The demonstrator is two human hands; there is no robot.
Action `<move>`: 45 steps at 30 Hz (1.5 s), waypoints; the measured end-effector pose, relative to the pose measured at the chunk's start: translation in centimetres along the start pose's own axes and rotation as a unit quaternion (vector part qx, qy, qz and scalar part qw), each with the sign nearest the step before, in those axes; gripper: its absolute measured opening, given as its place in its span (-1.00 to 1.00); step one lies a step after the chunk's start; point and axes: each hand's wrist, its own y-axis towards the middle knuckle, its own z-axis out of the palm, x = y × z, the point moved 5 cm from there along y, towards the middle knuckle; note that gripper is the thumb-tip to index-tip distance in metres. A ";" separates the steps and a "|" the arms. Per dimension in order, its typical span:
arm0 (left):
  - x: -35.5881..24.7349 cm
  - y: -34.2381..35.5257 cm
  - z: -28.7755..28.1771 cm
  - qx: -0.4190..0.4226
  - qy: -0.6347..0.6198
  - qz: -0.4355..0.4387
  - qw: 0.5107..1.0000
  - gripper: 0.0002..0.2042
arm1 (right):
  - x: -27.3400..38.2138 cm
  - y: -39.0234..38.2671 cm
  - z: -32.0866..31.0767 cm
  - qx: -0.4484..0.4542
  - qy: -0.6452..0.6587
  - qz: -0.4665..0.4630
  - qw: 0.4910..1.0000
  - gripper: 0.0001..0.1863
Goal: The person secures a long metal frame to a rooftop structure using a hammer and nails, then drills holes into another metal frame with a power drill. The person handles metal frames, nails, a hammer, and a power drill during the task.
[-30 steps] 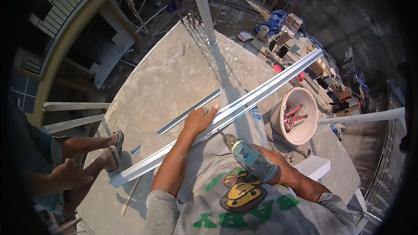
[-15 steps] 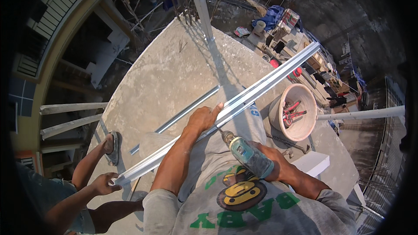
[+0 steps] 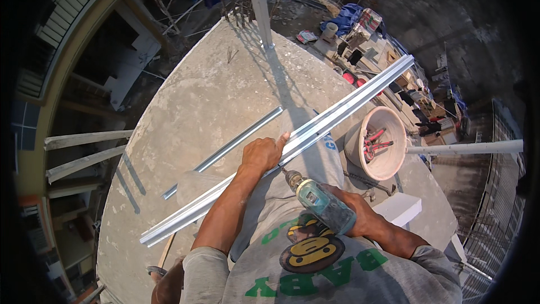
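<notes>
A long silver metal channel [image 3: 360, 97] runs slantwise in front of me, from lower left to upper right. My left hand [image 3: 263, 153] is closed around its middle, thumb along the upper side. My right hand [image 3: 350, 209] grips a teal cordless drill [image 3: 318, 197], with its handle mostly hidden. The drill's bit points up and left, its tip at the channel's near edge just below my left hand; whether it has gone into the metal I cannot tell. A second, thinner metal channel [image 3: 225, 149] lies on the concrete beyond.
The concrete slab [image 3: 185, 107] ends in a drop on the left. A bucket [image 3: 364, 155] with red-handled pliers [image 3: 376, 145] stands at right, beside a white box-shaped piece [image 3: 400, 209]. A post [image 3: 259, 8] rises at the far edge. Another person's foot [image 3: 157, 271] shows at lower left.
The other person's hand has let go of the channel's lower-left end, and that person has mostly left the view. My hands, the channel and the drill keep nearly the same place.
</notes>
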 end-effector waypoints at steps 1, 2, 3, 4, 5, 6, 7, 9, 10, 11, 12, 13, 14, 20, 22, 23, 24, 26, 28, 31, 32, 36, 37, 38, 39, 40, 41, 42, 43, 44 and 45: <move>0.0 0.1 0.1 0.005 -0.001 0.003 1.000 -0.04 | 0.2 0.1 0.1 -0.006 0.002 0.007 1.000 -0.18; 0.1 0.2 0.1 0.014 -0.003 0.002 1.000 -0.07 | 0.4 0.2 0.2 -0.021 -0.006 0.015 1.000 -0.18; 0.2 0.4 0.2 0.034 -0.005 0.001 0.999 -0.10 | 0.4 0.3 0.6 -0.005 -0.002 0.041 0.999 -0.18; 0.4 0.5 0.4 0.050 -0.008 -0.002 0.999 -0.13 | 0.5 0.3 0.9 0.005 -0.009 0.067 0.998 -0.18; 0.5 0.7 0.4 0.054 -0.016 -0.005 0.998 -0.12 | 0.7 0.4 1.1 0.011 -0.029 0.073 0.997 -0.17; 0.7 0.8 0.6 0.059 -0.023 -0.009 0.998 -0.12 | 0.9 0.5 1.2 0.011 -0.038 0.079 0.996 -0.16; 0.8 0.9 0.7 0.060 -0.030 -0.013 0.998 -0.11 | 1.3 0.7 1.3 0.008 -0.060 0.066 0.996 -0.15; 0.9 1.0 0.8 0.034 -0.047 -0.008 0.998 -0.05 | 1.7 0.7 1.4 0.016 -0.073 0.073 0.995 -0.13; 0.9 1.1 1.0 0.027 -0.053 -0.005 0.998 -0.02 | 1.7 0.7 1.5 0.026 -0.064 0.092 0.993 -0.13; 0.9 1.2 1.1 0.018 -0.058 -0.005 0.998 -0.02 | 1.8 0.6 1.5 0.025 -0.066 0.100 0.992 -0.13; 1.0 1.3 1.2 0.017 -0.062 -0.006 0.998 -0.03 | 1.7 0.6 1.6 0.035 -0.056 0.122 0.990 -0.13; 0.9 1.3 1.4 0.018 -0.065 -0.007 0.998 -0.03 | 1.7 0.5 1.6 0.033 -0.058 0.130 0.989 -0.13; 1.1 1.4 1.6 0.040 -0.065 -0.024 0.997 -0.09 | 1.8 0.5 1.5 0.025 -0.059 0.118 0.991 -0.14; 0.4 1.1 1.1 0.045 -0.065 -0.006 0.997 -0.27 | 1.7 0.6 1.3 0.055 -0.081 0.159 0.982 -0.16; 0.3 0.9 0.9 0.042 -0.070 -0.009 0.997 -0.29 | 2.2 0.8 1.1 0.044 -0.076 0.134 0.987 -0.16; 0.3 0.9 0.8 0.043 -0.073 -0.013 0.996 -0.29 | 2.4 0.9 1.0 0.042 -0.072 0.127 0.988 -0.16; 0.3 0.8 0.8 0.045 -0.074 -0.016 0.996 -0.30 | 2.4 0.8 1.0 0.047 -0.068 0.136 0.987 -0.17; 0.4 0.8 0.8 0.048 -0.076 -0.021 0.996 -0.31 | 2.5 0.8 1.0 0.052 -0.054 0.148 0.986 -0.18; 0.4 0.8 0.8 0.054 -0.075 -0.028 0.995 -0.31 | 2.3 0.9 1.0 0.062 -0.076 0.158 0.983 -0.19; 0.5 0.9 0.7 0.054 -0.067 -0.036 0.996 -0.31 | 2.2 1.1 1.0 0.063 -0.076 0.144 0.985 -0.20; 0.5 0.8 0.7 0.055 -0.063 -0.039 0.996 -0.31 | 2.2 1.1 1.0 0.063 -0.069 0.141 0.985 -0.20; 0.4 0.7 0.6 0.056 -0.075 -0.043 0.995 -0.31 | 2.1 0.8 1.0 0.063 -0.066 0.150 0.984 -0.21; 0.3 0.7 0.7 0.054 -0.075 -0.043 0.995 -0.31 | 2.1 0.7 1.0 0.066 -0.063 0.158 0.983 -0.22; 0.4 0.7 0.7 0.052 -0.075 -0.042 0.995 -0.32 | 2.2 0.7 1.0 0.063 -0.058 0.151 0.985 -0.22; 0.4 0.8 0.8 0.047 -0.081 -0.039 0.995 -0.30 | 2.1 0.6 1.0 0.064 -0.067 0.160 0.983 -0.22; 0.4 0.8 0.8 0.040 -0.087 -0.037 0.995 -0.27 | 2.2 0.6 1.0 0.059 -0.075 0.153 0.984 -0.22; 0.4 0.9 0.8 0.034 -0.093 -0.035 0.994 -0.25 | 2.2 0.6 1.0 0.054 -0.075 0.151 0.984 -0.22; 0.5 0.9 1.0 0.032 -0.092 -0.036 0.995 -0.25 | 2.1 0.6 1.1 0.057 -0.076 0.150 0.984 -0.22; 0.5 1.0 1.0 0.031 -0.089 -0.037 0.995 -0.25 | 2.0 0.6 1.1 0.059 -0.071 0.155 0.984 -0.22; 0.6 1.1 1.1 0.030 -0.087 -0.038 0.995 -0.26 | 1.9 0.6 1.2 0.060 -0.066 0.159 0.983 -0.21; 0.6 1.1 1.2 0.031 -0.087 -0.037 0.995 -0.26 | 1.9 0.6 1.2 0.061 -0.073 0.156 0.983 -0.21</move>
